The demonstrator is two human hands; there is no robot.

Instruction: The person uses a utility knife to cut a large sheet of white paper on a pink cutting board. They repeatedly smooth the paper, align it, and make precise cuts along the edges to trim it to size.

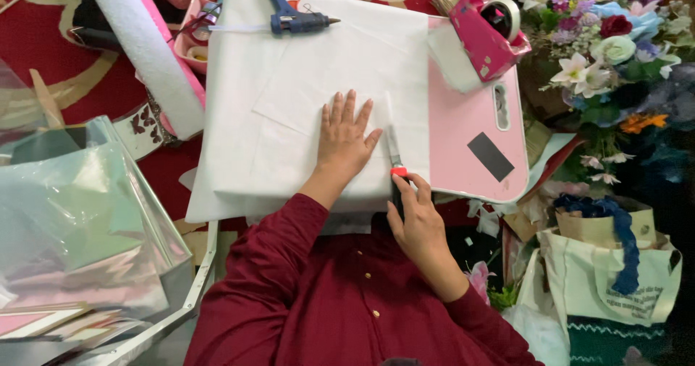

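**Hands close together on a cut through white paper**

Left hand (346,140) lies flat and open, fingers spread, pressing down the white paper sheet (311,83) in the middle of the frame; the right hand (418,225) is closed around the handle of a utility knife (395,156) whose blade runs up the paper just right of the left thumb. The paper covers most of a pink board (470,134) in the centre, with only the board's right strip bare.

The main risk, as I judge it, is the blade slipping sideways toward the left thumb, since the two sit just beside each other. No ruler or straightedge can be made out, so the cut could wander. Loose layers of paper could also shift or tear under the blade if the pressing hand eases.

Going left to right: shiny cellophane sheets (79,221) fill the lower left; a white foam roll (145,47) slants across the upper left, beside a pink tray (199,26). A blue glue gun (293,15) rests on the paper's top edge, right in the line of a long cut. At upper right a pink tape dispenser (489,29) sits on the board's corner, an artificial flower bouquet (604,40) lies beyond, and a cloth tote bag (615,279) with blue trim stands at lower right
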